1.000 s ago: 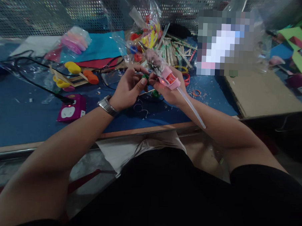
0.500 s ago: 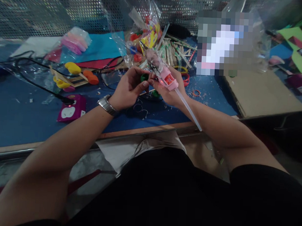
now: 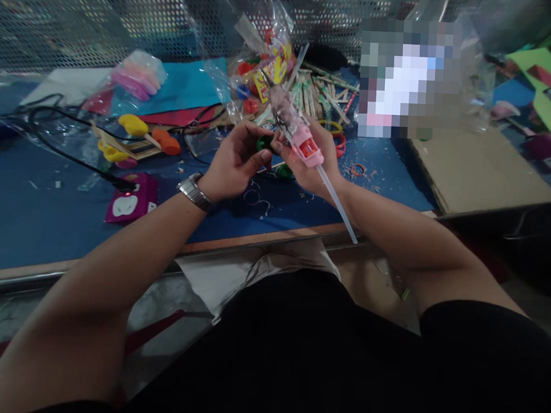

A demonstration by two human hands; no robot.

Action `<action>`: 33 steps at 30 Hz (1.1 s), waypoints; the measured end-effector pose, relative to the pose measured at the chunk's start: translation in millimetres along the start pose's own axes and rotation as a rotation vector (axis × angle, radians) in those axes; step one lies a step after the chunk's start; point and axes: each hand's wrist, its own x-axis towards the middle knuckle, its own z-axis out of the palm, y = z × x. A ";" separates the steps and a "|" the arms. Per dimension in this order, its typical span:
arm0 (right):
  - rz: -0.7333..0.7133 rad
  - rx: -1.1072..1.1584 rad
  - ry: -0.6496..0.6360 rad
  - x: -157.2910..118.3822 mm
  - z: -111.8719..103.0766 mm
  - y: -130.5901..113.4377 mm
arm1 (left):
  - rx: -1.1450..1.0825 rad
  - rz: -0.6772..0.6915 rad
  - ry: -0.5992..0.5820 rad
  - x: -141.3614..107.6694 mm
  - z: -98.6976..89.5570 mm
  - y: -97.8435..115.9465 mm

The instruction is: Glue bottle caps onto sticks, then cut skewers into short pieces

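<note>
My left hand (image 3: 234, 159), with a metal wristwatch on its wrist, is closed with thumb and fingers around a small round green piece (image 3: 263, 143). A pink hot glue gun (image 3: 305, 146) is in my right hand (image 3: 321, 154), its dirty front pointing away from me. A long translucent glue stick (image 3: 337, 203) sticks out of its back, above my right forearm. My right thumb and fingertips meet the green piece, though their exact grip is partly hidden. Another green piece (image 3: 285, 171) lies on the table just below my hands.
A purple power socket box (image 3: 132, 197) with a black cord stands at left, near a small stick frame with yellow and orange pieces (image 3: 139, 139). Behind are coloured sheets (image 3: 184, 84), wooden sticks (image 3: 310, 95) and plastic bags. Cardboard (image 3: 482, 167) lies at right.
The glue gun has tilted slightly, and its glue stick's tail has swung a little to the left and down. My left hand has barely moved and still holds the green piece.
</note>
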 end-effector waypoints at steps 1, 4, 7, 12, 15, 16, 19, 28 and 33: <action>0.007 -0.012 0.005 0.1 0.3 0.3 | -0.001 -0.003 0.000 0.3 -0.4 -0.1; 0.048 -0.059 0.024 0.7 0.9 -1.7 | 0.002 -0.016 0.007 1.4 -1.5 -1.6; 0.062 -0.083 0.045 2.7 0.6 -4.3 | 0.002 -0.032 0.012 1.6 -1.7 -3.7; -0.010 -0.031 0.120 7.9 -1.1 -3.6 | 0.056 -0.023 0.009 -1.0 0.0 -6.1; 0.034 -0.018 0.133 8.6 -2.0 -5.6 | 0.085 -0.022 0.014 -1.4 -0.3 -5.1; 0.053 -0.019 0.133 8.3 -2.3 -7.0 | 0.084 -0.023 0.019 -1.2 -0.5 -4.3; 0.087 -0.019 0.112 7.0 -3.6 -11.4 | 0.063 -0.024 0.048 -0.3 -1.1 -1.3; 0.066 -0.025 0.098 8.5 -3.8 -2.6 | 0.097 -0.007 0.071 -2.8 -4.7 -4.8; 0.156 0.007 0.067 5.3 -3.2 -9.1 | 0.068 -0.029 0.114 -1.3 -8.5 -7.7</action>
